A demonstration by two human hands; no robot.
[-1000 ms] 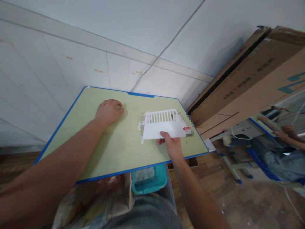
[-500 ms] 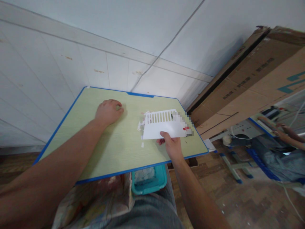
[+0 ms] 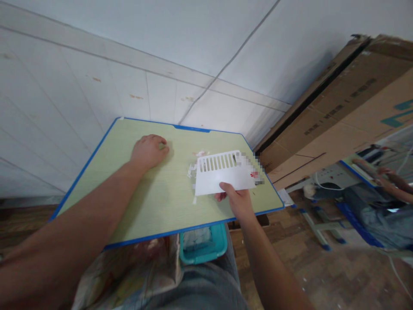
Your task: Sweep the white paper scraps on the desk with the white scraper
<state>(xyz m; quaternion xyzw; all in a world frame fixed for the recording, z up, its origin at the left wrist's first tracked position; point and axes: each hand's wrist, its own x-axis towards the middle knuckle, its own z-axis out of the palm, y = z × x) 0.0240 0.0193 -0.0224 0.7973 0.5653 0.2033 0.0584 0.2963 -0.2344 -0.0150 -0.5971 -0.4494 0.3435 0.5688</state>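
Note:
A white flat panel point(image 3: 213, 183) with a row of long slots along its far side is gripped by my right hand point(image 3: 238, 200). The thumb lies on top at its near edge and the fingers curl beneath. Red marks show near its right end, which is partly pixelated. My left hand point(image 3: 148, 150) rests on the pale green tabletop point(image 3: 155, 206), curled in a loose fist with nothing visible in it. Left of the panel, white scraps point(image 3: 192, 172) lie on the tabletop.
A turquoise basket point(image 3: 222, 245) holding pale pieces sits below the table's front edge. Large cardboard boxes point(image 3: 322, 116) lean at the right. A cable point(image 3: 222, 71) runs down the white wall. At far right, another person's arms point(image 3: 390, 178) are over another table.
My right hand and the slotted panel have shifted slightly nearer, and the panel tilts a little more. The left hand stays in place on the table.

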